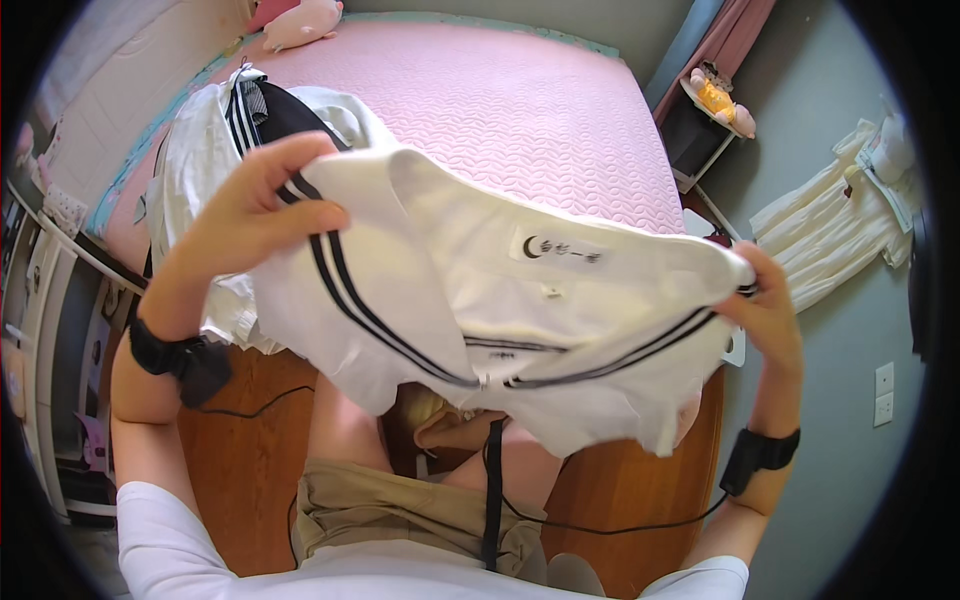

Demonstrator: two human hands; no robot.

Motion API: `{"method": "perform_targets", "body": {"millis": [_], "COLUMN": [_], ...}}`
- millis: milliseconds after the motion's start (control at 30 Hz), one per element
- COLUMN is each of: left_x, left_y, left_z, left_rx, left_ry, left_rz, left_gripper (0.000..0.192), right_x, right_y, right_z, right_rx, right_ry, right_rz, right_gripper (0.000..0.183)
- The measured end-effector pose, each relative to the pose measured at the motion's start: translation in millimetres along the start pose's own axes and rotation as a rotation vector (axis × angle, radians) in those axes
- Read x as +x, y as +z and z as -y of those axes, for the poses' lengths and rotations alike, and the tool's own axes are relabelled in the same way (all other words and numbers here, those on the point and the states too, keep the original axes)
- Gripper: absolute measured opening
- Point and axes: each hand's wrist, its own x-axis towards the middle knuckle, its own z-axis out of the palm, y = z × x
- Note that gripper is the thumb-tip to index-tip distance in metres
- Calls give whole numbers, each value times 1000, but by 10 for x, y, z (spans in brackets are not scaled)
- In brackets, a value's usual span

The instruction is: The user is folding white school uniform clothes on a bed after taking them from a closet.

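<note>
A white sailor-collar top (570,300) with paired black stripes is stretched between my two hands above my lap. My left hand (274,199) pinches the collar's left shoulder, thumb in front of the striped cloth. At the other shoulder, my right hand (761,300) grips the collar edge between thumb and fingers. The inside of the neck faces me and bears a sewn label with writing. The lower part of the top hangs loose over my thighs, and its back is hidden.
Behind the top is a bed with a pink quilted cover (510,97). White and black clothes (191,172) lie heaped on its left corner. A cream dress (832,217) hangs on the right wall. Shelving (52,330) stands at the left. A black cable (615,531) runs from my right wrist strap.
</note>
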Motion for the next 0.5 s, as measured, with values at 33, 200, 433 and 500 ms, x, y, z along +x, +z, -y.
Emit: {"method": "perform_targets", "body": {"millis": [33,200,433,500], "left_x": [13,847,1791,1441], "left_y": [-28,-342,48,541], "left_z": [-57,230,1954,2072], "left_rx": [-64,484,917,872], "left_ry": [18,157,170,137], "left_rz": [-13,-108,-388,-97], "left_gripper": [19,24,66,61], "right_x": [-34,757,1870,1546], "right_y": [-77,-263,-20,448], "right_z": [47,-50,-1542,-1706], "right_rx": [38,-127,-631,-590], "right_ry": [-36,-101,-219,-172], "right_rz": [-96,-251,-435,-386], "right_gripper": [25,20,46,50]}}
